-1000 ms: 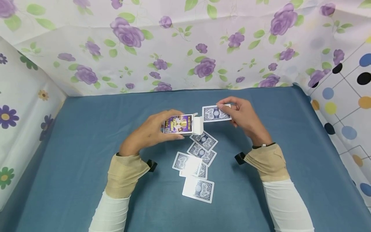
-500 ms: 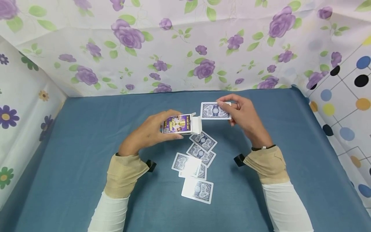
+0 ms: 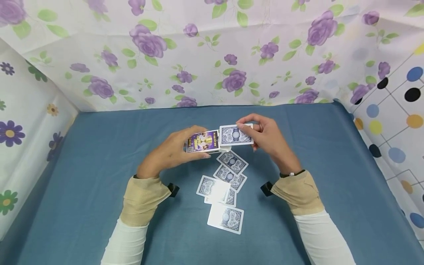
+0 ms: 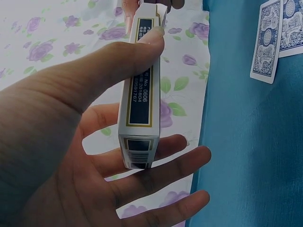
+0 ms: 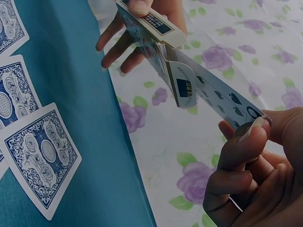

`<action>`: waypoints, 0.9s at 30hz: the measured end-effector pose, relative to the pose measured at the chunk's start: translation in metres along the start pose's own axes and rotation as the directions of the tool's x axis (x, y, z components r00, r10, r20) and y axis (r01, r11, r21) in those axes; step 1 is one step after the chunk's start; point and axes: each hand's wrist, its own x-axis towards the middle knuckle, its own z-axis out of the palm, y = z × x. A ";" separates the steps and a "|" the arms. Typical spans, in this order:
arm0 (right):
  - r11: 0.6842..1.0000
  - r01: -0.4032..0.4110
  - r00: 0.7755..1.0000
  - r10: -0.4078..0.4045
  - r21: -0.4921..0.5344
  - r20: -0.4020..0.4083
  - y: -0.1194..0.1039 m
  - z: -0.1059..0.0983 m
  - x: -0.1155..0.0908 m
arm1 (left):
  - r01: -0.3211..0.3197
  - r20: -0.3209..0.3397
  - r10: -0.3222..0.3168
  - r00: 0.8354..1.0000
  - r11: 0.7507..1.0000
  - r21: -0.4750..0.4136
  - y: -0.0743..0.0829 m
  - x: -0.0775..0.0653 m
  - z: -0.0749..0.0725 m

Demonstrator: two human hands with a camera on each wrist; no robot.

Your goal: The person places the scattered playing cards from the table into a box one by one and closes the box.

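Observation:
My left hand grips a purple-fronted playing card box between thumb and fingers, its flap end facing right. In the left wrist view the thumb presses the narrow printed side of the box. My right hand pinches one playing card by its right end, blue patterned back upward. The card's left end is right at the mouth of the box, over the flap. From the right wrist view, the spade face of the card shows below, its far end at the opening beside the hanging flap.
Several playing cards lie face down in a loose overlapping line on the blue cloth, from the nearest card to the box down to a front card. A flowered curtain rises behind the table.
My right hand has moved left and slightly down with the card, bringing the card's end from beside the flap to the box mouth. The left hand and box have stayed nearly still.

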 end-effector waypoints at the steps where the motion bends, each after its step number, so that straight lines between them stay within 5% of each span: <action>1: 1.000 -0.001 1.000 0.001 -0.006 0.003 0.000 0.001 -0.001 | 0.002 0.001 -0.002 1.000 1.000 0.000 0.000 0.000 0.000; 27: 0.999 -0.013 0.997 0.016 -0.043 0.072 -0.005 0.004 -0.004 | -0.064 -0.022 0.063 0.998 0.998 -0.017 0.009 0.001 0.000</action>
